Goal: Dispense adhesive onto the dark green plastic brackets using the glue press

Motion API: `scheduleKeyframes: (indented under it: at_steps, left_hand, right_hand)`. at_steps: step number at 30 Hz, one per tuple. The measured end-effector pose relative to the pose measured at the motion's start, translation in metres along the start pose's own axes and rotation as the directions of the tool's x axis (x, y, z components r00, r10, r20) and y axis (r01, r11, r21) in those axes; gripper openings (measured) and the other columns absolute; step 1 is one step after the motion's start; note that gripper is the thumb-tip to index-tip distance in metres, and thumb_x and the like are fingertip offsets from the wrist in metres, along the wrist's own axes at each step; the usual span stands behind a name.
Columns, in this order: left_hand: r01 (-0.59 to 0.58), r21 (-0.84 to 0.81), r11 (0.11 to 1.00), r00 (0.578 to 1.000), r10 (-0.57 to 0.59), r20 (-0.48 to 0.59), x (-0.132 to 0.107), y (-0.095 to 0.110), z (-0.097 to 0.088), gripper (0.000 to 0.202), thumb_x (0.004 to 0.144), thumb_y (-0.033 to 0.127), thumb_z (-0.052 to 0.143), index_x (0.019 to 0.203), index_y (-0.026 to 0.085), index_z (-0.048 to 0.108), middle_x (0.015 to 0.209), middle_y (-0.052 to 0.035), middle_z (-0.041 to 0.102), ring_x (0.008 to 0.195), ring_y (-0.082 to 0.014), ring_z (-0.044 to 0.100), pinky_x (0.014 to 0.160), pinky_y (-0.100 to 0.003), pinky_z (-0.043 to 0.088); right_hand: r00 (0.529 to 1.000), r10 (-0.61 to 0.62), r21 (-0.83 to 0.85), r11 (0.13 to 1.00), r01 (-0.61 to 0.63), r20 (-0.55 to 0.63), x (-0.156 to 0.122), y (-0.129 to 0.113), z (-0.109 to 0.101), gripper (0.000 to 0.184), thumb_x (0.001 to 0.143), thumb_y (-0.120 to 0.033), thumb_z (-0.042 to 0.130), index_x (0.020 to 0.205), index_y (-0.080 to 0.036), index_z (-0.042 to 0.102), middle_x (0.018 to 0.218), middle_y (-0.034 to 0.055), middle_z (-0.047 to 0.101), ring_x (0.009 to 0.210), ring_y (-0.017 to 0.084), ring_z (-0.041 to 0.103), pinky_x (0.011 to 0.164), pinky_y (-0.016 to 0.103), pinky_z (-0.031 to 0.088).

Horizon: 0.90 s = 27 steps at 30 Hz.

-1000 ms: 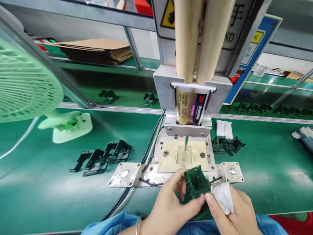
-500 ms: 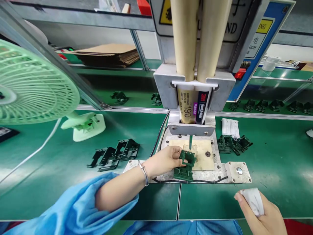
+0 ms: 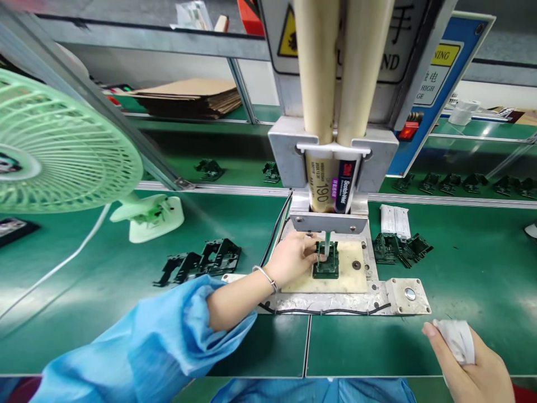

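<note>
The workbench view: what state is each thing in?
Dark green plastic frame: resting on flat cream plate
Bare left hand: fingers against frame
Bare right hand: closed around white crumpled cloth
Round silver metal button: untouched
Red rectangular plastic switch: on or off unclear
Pale green round plastic fan: standing; spinning unclear
Flat brown cardboard sheets: stacked
Tan-black cartridge: seated in grey metal holder

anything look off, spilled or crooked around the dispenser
I see nothing spilled or broken. One dark part below the white packs lies askew, angled against its neighbour. The green part at the left hand looks roughly square on the pad.
</note>
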<state>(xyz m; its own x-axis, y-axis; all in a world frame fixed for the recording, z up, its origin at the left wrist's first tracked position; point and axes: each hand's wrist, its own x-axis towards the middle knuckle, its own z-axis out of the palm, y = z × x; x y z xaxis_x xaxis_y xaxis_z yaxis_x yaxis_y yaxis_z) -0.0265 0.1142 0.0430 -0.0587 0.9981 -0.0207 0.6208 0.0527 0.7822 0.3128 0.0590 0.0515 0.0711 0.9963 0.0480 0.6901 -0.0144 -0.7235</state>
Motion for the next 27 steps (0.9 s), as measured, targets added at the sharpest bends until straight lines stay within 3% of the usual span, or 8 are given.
scheduleKeyframes:
  at_steps: [3, 6, 8, 10, 13, 17, 24, 27]
  left_hand:
    - [-0.024, 0.100, 0.995, 0.996, 0.033, -0.081, -0.009, -0.001, -0.013, 0.017, 0.071, 0.027, 0.075, 0.087, 0.020, 0.074, 0.106, -0.0102, 0.063, 0.115, -0.0346, 0.051, 0.106, -0.051, 0.041]
    - [-0.003, 0.155, 0.988, 0.983, 0.031, -0.180, -0.034, -0.007, -0.041, 0.040, 0.077, 0.038, 0.071, 0.113, 0.021, 0.070, 0.126, -0.0121, 0.059, 0.124, -0.0366, 0.045, 0.111, -0.055, 0.035]
    - [0.074, 0.157, 0.985, 0.960, -0.028, -0.280, -0.059, -0.017, -0.061, 0.042, 0.084, 0.047, 0.061, 0.116, 0.020, 0.068, 0.125, -0.0127, 0.061, 0.123, -0.0361, 0.048, 0.110, -0.056, 0.035]
    - [0.209, 0.013, 0.978, 0.908, -0.189, -0.375, -0.087, -0.029, -0.072, 0.045, 0.082, 0.055, 0.061, 0.109, 0.020, 0.070, 0.118, -0.0126, 0.064, 0.112, -0.0343, 0.057, 0.100, -0.050, 0.046]
    - [0.298, -0.269, 0.916, 0.837, -0.386, -0.387, -0.121, -0.046, -0.068, 0.054, 0.073, 0.064, 0.069, 0.102, 0.018, 0.072, 0.113, -0.0128, 0.068, 0.097, -0.0304, 0.064, 0.080, -0.039, 0.055]
    - [0.296, -0.405, 0.865, 0.811, -0.451, -0.371, -0.137, -0.060, -0.047, 0.063, 0.080, 0.068, 0.061, 0.114, 0.016, 0.068, 0.097, -0.0106, 0.073, 0.083, -0.0243, 0.067, 0.071, -0.033, 0.054]
    - [0.212, -0.561, 0.800, 0.768, -0.491, -0.411, -0.132, -0.069, -0.037, 0.066, 0.069, 0.067, 0.074, 0.106, 0.014, 0.069, 0.097, -0.0115, 0.074, 0.082, -0.0228, 0.066, 0.070, -0.031, 0.053]
    - [0.178, -0.585, 0.792, 0.752, -0.493, -0.439, -0.132, -0.072, -0.035, 0.062, 0.069, 0.066, 0.075, 0.102, 0.015, 0.068, 0.095, -0.0102, 0.073, 0.082, -0.0222, 0.066, 0.071, -0.030, 0.053]
  right_hand:
    - [0.999, 0.021, -0.071, 0.997, -0.023, -0.031, 0.011, 0.007, 0.004, 0.050, 0.078, -0.070, 0.061, 0.059, -0.024, 0.056, 0.049, -0.0012, 0.049, 0.044, 0.017, 0.044, 0.042, 0.027, 0.039]
    - [0.973, 0.180, -0.110, 0.974, -0.197, -0.147, 0.030, 0.018, 0.012, 0.049, 0.075, -0.072, 0.064, 0.065, -0.024, 0.060, 0.055, 0.0015, 0.059, 0.047, 0.021, 0.053, 0.045, 0.030, 0.044]
    - [0.946, 0.275, -0.019, 0.959, -0.282, -0.174, 0.043, 0.025, 0.020, 0.047, 0.072, -0.070, 0.070, 0.070, -0.023, 0.064, 0.056, 0.0028, 0.061, 0.047, 0.023, 0.055, 0.043, 0.032, 0.044]
    - [0.941, 0.319, 0.107, 0.945, -0.308, -0.110, 0.053, 0.028, 0.027, 0.048, 0.068, -0.068, 0.075, 0.073, -0.022, 0.066, 0.056, 0.0034, 0.061, 0.043, 0.022, 0.053, 0.037, 0.032, 0.042]
    - [0.917, 0.398, 0.130, 0.911, -0.392, -0.028, 0.059, 0.023, 0.035, 0.048, 0.063, -0.068, 0.079, 0.072, -0.022, 0.065, 0.058, 0.0034, 0.062, 0.044, 0.021, 0.052, 0.034, 0.031, 0.041]
    - [0.851, 0.524, 0.121, 0.847, -0.518, -0.026, 0.057, 0.006, 0.036, 0.048, 0.056, -0.063, 0.085, 0.062, -0.024, 0.059, 0.053, 0.0017, 0.057, 0.041, 0.018, 0.047, 0.034, 0.031, 0.041]
    - [0.901, 0.398, 0.131, 0.916, -0.380, -0.173, 0.054, 0.020, 0.046, 0.051, 0.056, -0.064, 0.083, 0.074, -0.020, 0.065, 0.074, 0.0080, 0.068, 0.060, 0.024, 0.059, 0.042, 0.031, 0.045]
    - [0.912, 0.379, 0.153, 0.921, -0.357, -0.154, 0.058, 0.031, 0.049, 0.053, 0.058, -0.065, 0.082, 0.076, -0.018, 0.067, 0.074, 0.0083, 0.068, 0.062, 0.025, 0.060, 0.044, 0.031, 0.046]
